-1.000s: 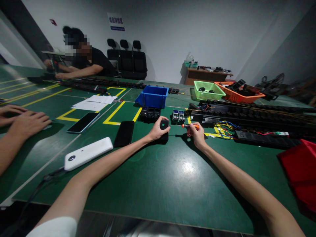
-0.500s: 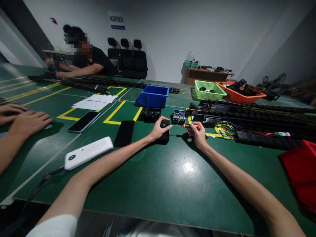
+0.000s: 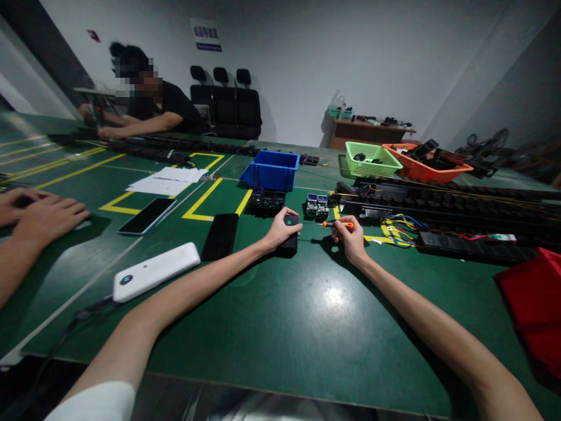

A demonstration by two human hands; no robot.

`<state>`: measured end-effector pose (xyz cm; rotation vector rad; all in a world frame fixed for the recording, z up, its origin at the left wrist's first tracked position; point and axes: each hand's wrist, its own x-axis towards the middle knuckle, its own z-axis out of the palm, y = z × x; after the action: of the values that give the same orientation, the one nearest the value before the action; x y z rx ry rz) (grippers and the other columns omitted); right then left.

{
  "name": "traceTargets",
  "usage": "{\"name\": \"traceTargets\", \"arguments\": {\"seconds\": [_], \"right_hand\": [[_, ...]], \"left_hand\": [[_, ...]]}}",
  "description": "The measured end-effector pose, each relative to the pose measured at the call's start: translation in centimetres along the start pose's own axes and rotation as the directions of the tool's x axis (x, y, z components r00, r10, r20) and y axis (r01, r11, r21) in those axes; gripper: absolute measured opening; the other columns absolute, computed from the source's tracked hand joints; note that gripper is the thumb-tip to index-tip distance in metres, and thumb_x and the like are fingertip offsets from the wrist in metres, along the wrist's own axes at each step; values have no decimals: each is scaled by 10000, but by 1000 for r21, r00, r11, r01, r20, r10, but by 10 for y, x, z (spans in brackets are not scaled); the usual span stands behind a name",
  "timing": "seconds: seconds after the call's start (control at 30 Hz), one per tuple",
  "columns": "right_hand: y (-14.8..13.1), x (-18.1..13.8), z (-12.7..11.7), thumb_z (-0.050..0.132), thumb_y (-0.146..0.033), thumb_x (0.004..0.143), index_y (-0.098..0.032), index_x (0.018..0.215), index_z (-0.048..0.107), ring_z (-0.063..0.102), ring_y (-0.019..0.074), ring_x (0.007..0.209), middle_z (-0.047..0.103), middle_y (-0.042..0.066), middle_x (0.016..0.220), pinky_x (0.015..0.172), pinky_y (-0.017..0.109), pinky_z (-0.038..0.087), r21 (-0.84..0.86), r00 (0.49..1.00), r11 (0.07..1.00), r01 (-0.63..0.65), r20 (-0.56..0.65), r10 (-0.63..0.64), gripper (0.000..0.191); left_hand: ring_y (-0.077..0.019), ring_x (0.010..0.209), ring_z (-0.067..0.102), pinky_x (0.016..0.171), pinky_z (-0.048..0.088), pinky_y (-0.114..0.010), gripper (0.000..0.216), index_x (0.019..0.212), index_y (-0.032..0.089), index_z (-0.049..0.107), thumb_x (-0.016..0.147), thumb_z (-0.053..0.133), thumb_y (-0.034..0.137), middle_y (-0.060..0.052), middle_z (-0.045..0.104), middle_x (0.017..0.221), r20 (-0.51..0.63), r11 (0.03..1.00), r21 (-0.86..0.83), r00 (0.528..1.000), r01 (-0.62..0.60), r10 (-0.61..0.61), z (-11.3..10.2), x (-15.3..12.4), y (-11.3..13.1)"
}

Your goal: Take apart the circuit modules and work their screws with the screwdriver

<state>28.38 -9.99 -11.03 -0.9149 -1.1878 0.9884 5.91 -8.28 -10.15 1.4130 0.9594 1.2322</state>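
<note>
My left hand [image 3: 280,228] is wrapped around a small black box [image 3: 289,247] with a green dot on it, at the middle of the green table. An orange-handled screwdriver [image 3: 342,224] is pinched in my right hand [image 3: 350,235]. Its thin shaft points left at the side of the box; whether the tip touches is too small to tell. Just beyond my hands stand two small metal-and-blue modules [image 3: 316,206]. Several black modules [image 3: 266,202] sit together behind my left hand. A black phone [image 3: 220,237] lies to the left of the box.
A blue bin [image 3: 272,169] stands behind the black modules. Green [image 3: 372,166] and orange baskets [image 3: 427,169] hold parts at the back right, near long black rails with wires [image 3: 403,225]. A white power bank [image 3: 158,272] lies front left, near another person's hands [image 3: 50,219].
The black box and my left hand have shifted slightly left. My right hand keeps the screwdriver nearly in place, its shaft showing a little more.
</note>
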Motion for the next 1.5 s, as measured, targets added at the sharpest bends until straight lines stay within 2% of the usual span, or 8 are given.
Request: {"name": "traceTargets", "arguments": {"seconds": [0.37,0.53,0.63,0.97,1.1,1.33,1.43,1.5], "right_hand": [[2,2,-3,703,-415,770,-222,896,524,582,107,509,639,-35,669,422,194,434,44,998,998,-48,46,46,292],[2,3,-3,674,-443,798,-209,851,525,552,93,436,633,-35,625,409,198,411,12,998,999,-37,58,37,282],[1,3,-3,665,-445,808,-210,838,522,525,84,398,619,-45,599,381,194,392,6,997,1000,-26,70,26,277],[1,2,-3,651,-485,810,-214,783,486,413,60,323,537,-79,507,294,177,309,-4,995,999,-52,85,52,318],[0,1,-1,643,-473,822,-219,790,478,377,56,294,491,-99,472,285,176,260,-18,997,999,-33,63,34,304],[3,1,0,642,-472,815,-222,820,478,487,89,357,524,-87,485,368,194,360,16,998,1000,16,-60,-15,299],[3,1,-1,626,-473,822,-223,846,482,502,91,389,545,-78,512,383,190,362,-10,992,999,44,-120,-45,289],[1,0,0,625,-465,821,-225,878,499,531,98,437,573,-63,560,398,188,378,-56,992,997,59,-112,-65,277]], "left_hand": [[-69,560,607,512,504,-201,374,947,174,485,673,732,230,13,561,853,-31,999,-5,999,-32,32,1,2,-4],[-82,595,600,566,500,-218,396,977,176,480,664,720,215,17,586,812,-1,997,27,997,-71,71,-2,1,-7],[-88,637,601,591,487,-212,413,982,171,489,645,726,205,12,590,812,-23,993,73,995,-90,92,-3,2,-8],[-62,578,558,551,457,-193,408,969,169,499,643,740,220,18,581,802,-54,994,75,995,-76,80,-2,4,-11],[-54,555,548,527,455,-185,403,967,171,502,650,745,226,21,577,796,-51,996,60,996,-69,72,-1,5,-11],[-78,582,606,549,518,-227,405,971,178,492,668,748,259,0,584,878,2,997,-32,998,-70,70,-2,6,-11],[-100,628,638,594,546,-266,419,977,186,470,662,739,254,-10,594,934,-17,992,-117,999,-44,42,-4,9,-14],[-121,689,660,632,557,-289,421,986,194,452,669,722,256,-18,594,980,-16,982,-182,999,-41,39,-6,9,-14]]}}
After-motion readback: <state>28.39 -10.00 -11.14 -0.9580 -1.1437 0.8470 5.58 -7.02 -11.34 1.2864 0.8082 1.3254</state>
